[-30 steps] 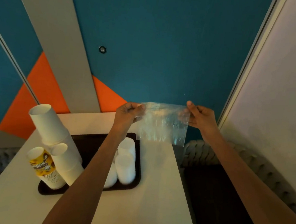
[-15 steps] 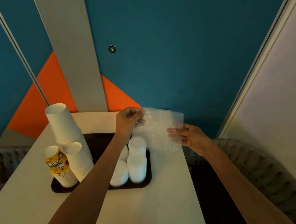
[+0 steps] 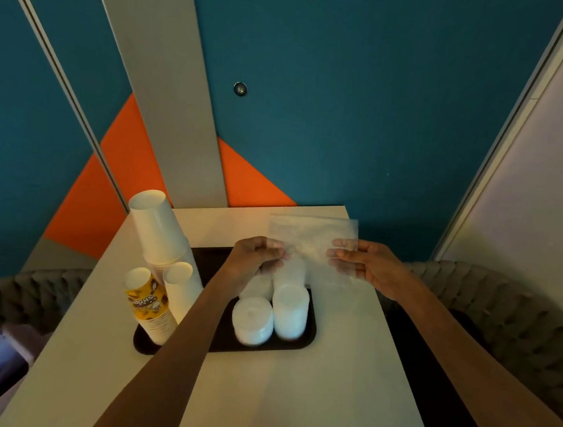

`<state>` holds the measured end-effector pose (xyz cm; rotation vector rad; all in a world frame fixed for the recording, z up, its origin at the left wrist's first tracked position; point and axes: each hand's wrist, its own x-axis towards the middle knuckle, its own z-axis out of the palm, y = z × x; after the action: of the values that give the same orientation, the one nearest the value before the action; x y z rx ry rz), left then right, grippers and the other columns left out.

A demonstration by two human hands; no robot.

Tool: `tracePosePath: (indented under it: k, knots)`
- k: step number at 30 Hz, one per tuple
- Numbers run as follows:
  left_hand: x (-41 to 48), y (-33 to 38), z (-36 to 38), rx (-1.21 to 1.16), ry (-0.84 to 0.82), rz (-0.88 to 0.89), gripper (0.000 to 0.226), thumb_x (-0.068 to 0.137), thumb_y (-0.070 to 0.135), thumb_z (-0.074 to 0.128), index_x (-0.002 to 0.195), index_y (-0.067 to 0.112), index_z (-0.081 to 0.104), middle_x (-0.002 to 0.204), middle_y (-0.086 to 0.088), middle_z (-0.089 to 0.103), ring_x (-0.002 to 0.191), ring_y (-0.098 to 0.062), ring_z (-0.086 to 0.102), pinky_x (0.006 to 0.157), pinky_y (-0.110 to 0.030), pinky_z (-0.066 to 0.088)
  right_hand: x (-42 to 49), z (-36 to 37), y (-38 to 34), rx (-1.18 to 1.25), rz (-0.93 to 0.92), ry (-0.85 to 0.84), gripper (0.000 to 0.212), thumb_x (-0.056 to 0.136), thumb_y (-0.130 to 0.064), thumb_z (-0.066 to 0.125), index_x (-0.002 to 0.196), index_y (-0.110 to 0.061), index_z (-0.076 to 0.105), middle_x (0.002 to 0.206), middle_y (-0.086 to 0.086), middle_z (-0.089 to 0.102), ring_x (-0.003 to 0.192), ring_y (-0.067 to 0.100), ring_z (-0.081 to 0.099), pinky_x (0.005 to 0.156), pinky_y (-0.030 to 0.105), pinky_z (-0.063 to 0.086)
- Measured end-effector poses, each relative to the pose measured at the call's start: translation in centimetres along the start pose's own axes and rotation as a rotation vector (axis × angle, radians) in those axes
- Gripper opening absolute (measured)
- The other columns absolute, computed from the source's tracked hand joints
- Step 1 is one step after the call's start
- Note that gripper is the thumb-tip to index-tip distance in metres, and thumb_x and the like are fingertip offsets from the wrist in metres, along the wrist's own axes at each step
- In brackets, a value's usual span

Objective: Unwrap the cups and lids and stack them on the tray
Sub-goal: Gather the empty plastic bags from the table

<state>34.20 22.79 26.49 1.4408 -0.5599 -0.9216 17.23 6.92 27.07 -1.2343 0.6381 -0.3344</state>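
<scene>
The plastic wrap (image 3: 311,247) is pinched at its side edges by the left hand (image 3: 251,262) and the right hand (image 3: 368,266), above the tray's (image 3: 294,347) far edge; bare table (image 3: 289,403) is seen nearer.

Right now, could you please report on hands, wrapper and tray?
Left hand, right hand both pinch clear plastic wrapper, held up. Paper cups, lid stacks on tray. Nothing in the way.

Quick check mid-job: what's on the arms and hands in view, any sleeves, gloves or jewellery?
No sleeves show: both arms are bare right down to the frame edge. The left hand and right hand wear no gloves, and no watch, ring or bracelet is visible on either.
</scene>
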Motion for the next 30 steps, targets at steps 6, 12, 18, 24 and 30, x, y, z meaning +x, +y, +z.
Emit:
tracePosePath:
  k: [6,12,18,24,30]
  knots:
    - [-1.5,0.0,-2.5,0.074,-0.028,0.033,0.008,0.093,0.003,0.055,0.092,0.010,0.060,0.076,0.003,0.069,0.064,0.000,0.064,0.057,-0.014,0.049,-0.1,1.6,0.8,-0.030,0.030,-0.016,0.017,0.090,0.000,0.054,0.099,-0.010,0.065,0.098,0.006,0.071,0.082,0.011,0.071,0.072,0.021,0.057]
    - [-3.1,-0.7,-5.3,-0.067,-0.118,-0.046,0.020,0.095,-0.005,0.044,0.093,0.010,0.059,0.083,-0.003,0.070,0.070,-0.007,0.066,0.063,-0.019,0.054,-1.1,3.8,1.7,-0.053,0.031,-0.052,0.017,0.091,0.000,0.053,0.098,-0.009,0.066,0.087,0.003,0.075,0.080,0.012,0.072,0.066,0.020,0.057]
    - [-4.4,-1.6,-7.2,-0.294,-0.118,-0.174,0.031,0.097,0.015,0.037,0.084,0.007,0.063,0.089,-0.007,0.070,0.089,-0.020,0.064,0.069,-0.028,0.056,-2.2,5.9,2.7,-0.225,-0.063,-0.042,0.020,0.089,0.006,0.054,0.085,-0.007,0.069,0.086,0.000,0.072,0.074,0.014,0.072,0.066,0.021,0.057]
    - [-4.8,-3.1,-7.6,-0.130,-0.121,-0.151,0.016,0.088,0.003,0.059,0.100,0.013,0.059,0.103,-0.006,0.059,0.091,-0.015,0.062,0.065,-0.023,0.055,-2.8,6.2,3.2,-0.367,-0.155,-0.045,0.033,0.092,0.010,0.045,0.102,-0.014,0.066,0.101,0.000,0.068,0.092,0.012,0.064,0.069,0.017,0.055]
    - [-5.6,-4.0,-6.3,-0.099,0.011,-0.085,0.028,0.084,-0.007,0.061,0.103,0.015,0.058,0.104,-0.003,0.058,0.087,-0.010,0.062,0.064,-0.019,0.054,-2.3,6.1,3.6,0.155,0.205,-0.076,0.039,0.098,-0.038,0.037,0.106,-0.007,0.059,0.089,0.011,0.072,0.079,0.024,0.069,0.069,0.035,0.054]
